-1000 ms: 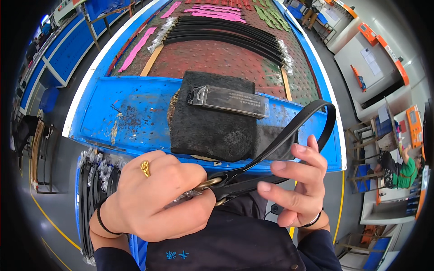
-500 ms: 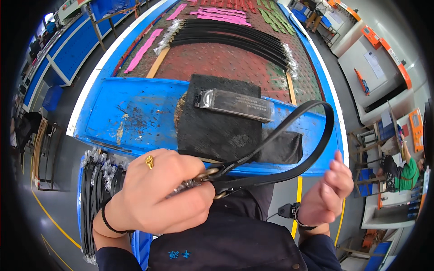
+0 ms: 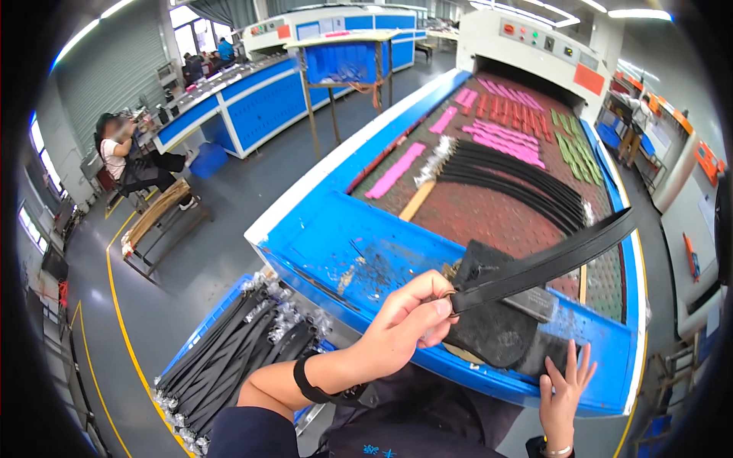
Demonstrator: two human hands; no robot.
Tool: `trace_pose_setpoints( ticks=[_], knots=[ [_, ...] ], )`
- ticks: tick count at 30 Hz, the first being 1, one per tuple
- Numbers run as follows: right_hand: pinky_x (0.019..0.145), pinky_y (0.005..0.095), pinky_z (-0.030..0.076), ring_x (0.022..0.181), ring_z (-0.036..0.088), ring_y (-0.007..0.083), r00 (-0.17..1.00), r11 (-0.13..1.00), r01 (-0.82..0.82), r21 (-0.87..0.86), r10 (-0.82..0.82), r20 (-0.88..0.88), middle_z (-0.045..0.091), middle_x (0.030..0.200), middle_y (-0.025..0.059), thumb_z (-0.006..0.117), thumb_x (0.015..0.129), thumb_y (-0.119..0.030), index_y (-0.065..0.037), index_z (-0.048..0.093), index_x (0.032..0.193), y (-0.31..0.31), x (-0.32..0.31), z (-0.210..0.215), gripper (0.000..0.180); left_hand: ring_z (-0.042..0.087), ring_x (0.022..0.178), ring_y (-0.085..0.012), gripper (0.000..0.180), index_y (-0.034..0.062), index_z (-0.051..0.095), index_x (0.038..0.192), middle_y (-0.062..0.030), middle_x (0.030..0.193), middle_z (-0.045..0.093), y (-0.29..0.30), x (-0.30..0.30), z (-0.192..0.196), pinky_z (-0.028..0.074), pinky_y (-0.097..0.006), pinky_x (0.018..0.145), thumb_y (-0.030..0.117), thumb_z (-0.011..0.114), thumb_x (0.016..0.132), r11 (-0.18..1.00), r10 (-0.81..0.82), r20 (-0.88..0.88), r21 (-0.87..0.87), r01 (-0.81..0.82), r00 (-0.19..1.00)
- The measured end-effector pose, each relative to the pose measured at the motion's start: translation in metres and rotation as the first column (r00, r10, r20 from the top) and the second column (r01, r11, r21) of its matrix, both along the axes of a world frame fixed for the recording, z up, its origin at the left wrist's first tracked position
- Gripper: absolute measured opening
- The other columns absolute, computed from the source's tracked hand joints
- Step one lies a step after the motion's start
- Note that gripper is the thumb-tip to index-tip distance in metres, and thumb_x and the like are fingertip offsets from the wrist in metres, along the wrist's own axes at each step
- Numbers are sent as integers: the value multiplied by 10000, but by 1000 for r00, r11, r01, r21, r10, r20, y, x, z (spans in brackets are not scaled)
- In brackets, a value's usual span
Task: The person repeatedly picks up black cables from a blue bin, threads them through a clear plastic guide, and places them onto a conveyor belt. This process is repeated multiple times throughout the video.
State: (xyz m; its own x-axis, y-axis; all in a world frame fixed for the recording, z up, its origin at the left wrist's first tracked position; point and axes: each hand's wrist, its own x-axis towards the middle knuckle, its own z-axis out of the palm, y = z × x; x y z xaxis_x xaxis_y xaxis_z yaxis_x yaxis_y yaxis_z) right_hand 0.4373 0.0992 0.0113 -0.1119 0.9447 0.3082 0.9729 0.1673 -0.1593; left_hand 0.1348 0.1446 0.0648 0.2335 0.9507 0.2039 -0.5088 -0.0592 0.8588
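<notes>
My left hand (image 3: 416,317) is closed on the end of a black leather strap (image 3: 553,263), pinching it at a metal ring. The strap reaches up and to the right over the blue bench edge; its far part looks bent over or seen edge-on. My right hand (image 3: 565,389) is open with spread fingers, close to a small black cloth piece (image 3: 544,351) at the bench's front. Under the strap lies a black mat (image 3: 492,340), with a clear-topped flat case (image 3: 534,303) on it, partly hidden by the strap.
Several black straps with wrapped ends (image 3: 511,175) lie across the conveyor bed (image 3: 473,214), with pink strips (image 3: 397,172) and green strips (image 3: 578,156) beyond. A blue crate (image 3: 198,336) of similar straps stands lower left. A person (image 3: 126,153) sits by a wooden bench (image 3: 156,217).
The view has swung left and up. The strap, looped from my left hand before, now stretches out to the right. My right hand's curled fingers have spread near the bench's front edge.
</notes>
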Motion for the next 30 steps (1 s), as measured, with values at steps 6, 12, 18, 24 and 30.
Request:
trace_pose_setpoints(
  ticks=[6, 12, 18, 24, 30],
  knots=[
    [1060, 527, 58, 1327, 182, 389, 996, 997, 13, -77, -20, -92, 358, 1373, 174, 477, 844, -209, 23, 654, 873, -3, 11, -4, 293, 373, 511, -74, 185, 39, 447, 856, -55, 746, 480, -1, -7, 1, 306, -229, 483, 216, 448, 907, 990, -81, 195, -96, 101, 977],
    [1061, 510, 94, 1318, 219, 375, 959, 1000, 16, -5, -17, -282, 386, 1353, 178, 479, 860, -173, -5, 649, 878, -9, 32, -11, 240, 380, 521, -74, 157, 50, 452, 853, -37, 724, 456, -4, -7, 5, 296, -224, 476, 197, 444, 909, 981, -99, 272, -132, 139, 957],
    [1068, 511, 46, 1332, 163, 387, 955, 990, 93, -107, -119, -270, 351, 1380, 162, 525, 807, -147, -44, 680, 938, -11, 40, -10, 227, 399, 504, -105, 194, 64, 439, 867, -74, 777, 485, -3, -9, 3, 306, -254, 468, 254, 472, 887, 984, -90, 235, -130, 123, 968],
    [1052, 538, 103, 1299, 239, 379, 997, 973, 54, 226, -39, -70, 427, 1309, 141, 534, 810, -164, -42, 658, 904, -20, 48, 35, 198, 394, 520, -96, 185, 49, 437, 853, -70, 773, 469, -3, -3, 8, 306, -232, 465, 226, 452, 905, 965, -158, 358, -141, 221, 920],
    [1058, 520, 106, 1280, 277, 330, 918, 742, -394, 542, 289, 272, 472, 1254, 82, 643, 743, -309, -213, 657, 872, 3, -18, 94, 161, 387, 506, -78, 203, 43, 446, 863, -54, 779, 480, -8, 19, 8, 299, -221, 456, 237, 434, 920, 903, -290, 282, -236, 359, 915]
  ],
)
